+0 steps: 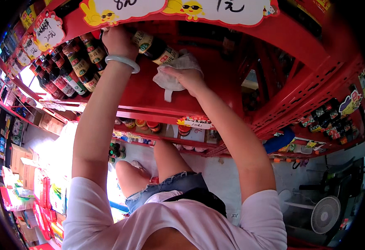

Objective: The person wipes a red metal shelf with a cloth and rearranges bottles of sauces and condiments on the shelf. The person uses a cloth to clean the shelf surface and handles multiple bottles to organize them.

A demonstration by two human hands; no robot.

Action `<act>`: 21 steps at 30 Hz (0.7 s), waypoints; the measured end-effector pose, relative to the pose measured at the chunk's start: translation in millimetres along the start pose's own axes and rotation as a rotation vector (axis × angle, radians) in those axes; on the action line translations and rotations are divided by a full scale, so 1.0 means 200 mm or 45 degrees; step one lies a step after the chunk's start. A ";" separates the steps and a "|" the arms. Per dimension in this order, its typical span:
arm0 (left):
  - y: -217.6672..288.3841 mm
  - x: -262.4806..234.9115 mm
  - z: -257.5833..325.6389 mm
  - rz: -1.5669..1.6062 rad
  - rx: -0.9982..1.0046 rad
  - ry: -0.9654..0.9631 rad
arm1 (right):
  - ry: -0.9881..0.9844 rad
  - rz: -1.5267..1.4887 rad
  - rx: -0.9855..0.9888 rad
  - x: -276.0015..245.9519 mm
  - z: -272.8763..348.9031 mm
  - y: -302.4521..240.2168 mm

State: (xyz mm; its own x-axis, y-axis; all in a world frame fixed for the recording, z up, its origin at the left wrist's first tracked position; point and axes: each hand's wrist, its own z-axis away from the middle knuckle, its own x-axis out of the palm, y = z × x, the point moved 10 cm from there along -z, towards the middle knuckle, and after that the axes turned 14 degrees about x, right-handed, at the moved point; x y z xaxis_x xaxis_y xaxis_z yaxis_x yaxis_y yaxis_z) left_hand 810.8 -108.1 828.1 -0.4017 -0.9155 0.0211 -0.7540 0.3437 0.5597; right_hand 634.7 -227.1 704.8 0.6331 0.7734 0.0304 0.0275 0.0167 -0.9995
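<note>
Dark sauce bottle, cream-labelled, slants between my two hands in the view I follow remotely. Its neck end runs into the curled fingers of my left hand, which close around it, their tips hidden from me; its base end meets a pale cloth that my right hand grips, thumb lying over the fabric. Below spreads a red shelf, with a row of bottles at left. Farther down, at right, I see a fan.

Cloth in right grip, tilted bottle
</note>
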 end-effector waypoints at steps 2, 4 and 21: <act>0.21 0.13 0.00 -1.414 0.520 -0.464 | -0.019 -0.382 0.118 0.01 0.03 0.03; 0.22 0.15 -0.03 -1.243 0.596 -0.388 | 0.013 -0.621 0.184 -0.02 0.06 0.09; -0.09 1.30 0.26 -0.686 0.445 -0.424 | 0.299 -0.839 -0.056 -0.51 1.33 0.17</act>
State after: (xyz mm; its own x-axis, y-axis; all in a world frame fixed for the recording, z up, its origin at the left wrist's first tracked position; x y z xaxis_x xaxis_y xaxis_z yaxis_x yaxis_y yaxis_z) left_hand 692.7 -341.2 779.9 -0.0222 -0.8833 -0.4682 -0.9916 -0.0401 0.1226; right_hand 365.4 -138.1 664.6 0.6240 0.4534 0.6364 0.4911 0.4059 -0.7707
